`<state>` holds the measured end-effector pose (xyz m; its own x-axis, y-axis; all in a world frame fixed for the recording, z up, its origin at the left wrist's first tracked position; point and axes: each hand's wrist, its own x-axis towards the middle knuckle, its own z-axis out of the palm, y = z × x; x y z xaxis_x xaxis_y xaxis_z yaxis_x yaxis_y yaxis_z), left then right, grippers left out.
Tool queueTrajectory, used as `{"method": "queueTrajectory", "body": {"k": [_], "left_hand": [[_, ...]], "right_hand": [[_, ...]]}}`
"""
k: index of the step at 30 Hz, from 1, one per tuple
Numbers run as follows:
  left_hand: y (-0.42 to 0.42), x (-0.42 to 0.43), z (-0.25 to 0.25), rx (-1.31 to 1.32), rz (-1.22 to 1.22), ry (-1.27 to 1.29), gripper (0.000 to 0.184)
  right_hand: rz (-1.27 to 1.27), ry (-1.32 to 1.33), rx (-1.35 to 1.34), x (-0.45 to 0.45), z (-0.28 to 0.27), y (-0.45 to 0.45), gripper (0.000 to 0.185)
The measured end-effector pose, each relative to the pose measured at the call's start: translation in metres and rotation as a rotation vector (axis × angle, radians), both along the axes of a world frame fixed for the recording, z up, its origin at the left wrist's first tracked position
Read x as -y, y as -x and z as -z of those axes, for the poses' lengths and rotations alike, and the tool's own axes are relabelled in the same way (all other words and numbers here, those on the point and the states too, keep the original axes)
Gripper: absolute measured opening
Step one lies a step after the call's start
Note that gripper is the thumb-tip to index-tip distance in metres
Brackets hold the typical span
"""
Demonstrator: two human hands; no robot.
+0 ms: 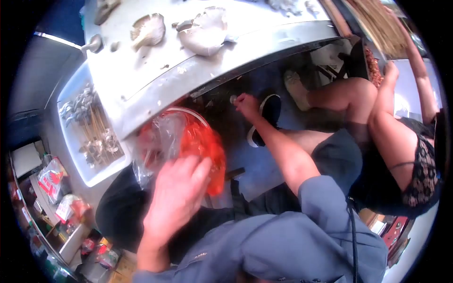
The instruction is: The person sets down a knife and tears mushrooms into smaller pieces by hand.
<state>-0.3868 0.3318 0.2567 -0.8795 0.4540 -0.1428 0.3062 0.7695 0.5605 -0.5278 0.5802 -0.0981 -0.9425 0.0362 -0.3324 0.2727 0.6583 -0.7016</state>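
Observation:
My left hand [177, 191] is held over my lap, in front of an orange-red plastic bag [214, 162] and a clear plastic bag [167, 134]. Its back faces me and it is slightly blurred, so its fingertips and anything in them are hidden. Reaching below the table edge, my right hand [247, 106] has its fingers closed in a pinch. A small pale round bit [233, 99] shows at those fingertips, too small to name. Oyster mushrooms [203, 35] lie on the white tabletop [155, 73] above, along with a smaller mushroom piece [148, 30].
At the left, a white plastic tub [87, 177] holds several skewers [94, 125] of mushrooms. Another person's bare legs [394, 127] and arm are at the right, near a bundle of thin sticks [377, 26]. Packages [68, 207] crowd the lower left.

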Motion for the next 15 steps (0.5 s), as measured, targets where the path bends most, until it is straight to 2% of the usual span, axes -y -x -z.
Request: {"method": "queueTrajectory", "body": {"k": [5,7,9,10,11,14,15], "left_hand": [[0.0,0.012,0.019,-0.183,-0.156,-0.044,0.032],[0.001,0.01,0.025,-0.25,-0.205,-0.049,0.028],[0.004,0.008,0.028,-0.274,-0.306,-0.169,0.026],[0.006,0.005,0.023,-0.168,-0.336,-0.174,0.03],[0.006,0.002,0.022,-0.2,-0.326,-0.179,0.03],[0.007,-0.007,0.025,0.05,-0.414,-0.488,0.038],[0.008,-0.013,0.024,0.088,-0.399,-0.647,0.035]], "right_hand": [[-0.242,0.248,-0.058,0.027,-0.095,-0.015,0.021],[-0.262,0.297,-0.093,0.037,-0.142,-0.023,0.02],[-0.277,0.344,-0.129,0.043,-0.189,-0.038,0.019],[-0.292,0.4,-0.146,0.045,-0.211,-0.047,0.019],[-0.308,0.453,-0.166,0.045,-0.234,-0.056,0.019],[-0.372,0.534,-0.361,0.041,-0.291,-0.085,0.02],[-0.348,0.563,-0.356,0.04,-0.304,-0.093,0.017]]}}
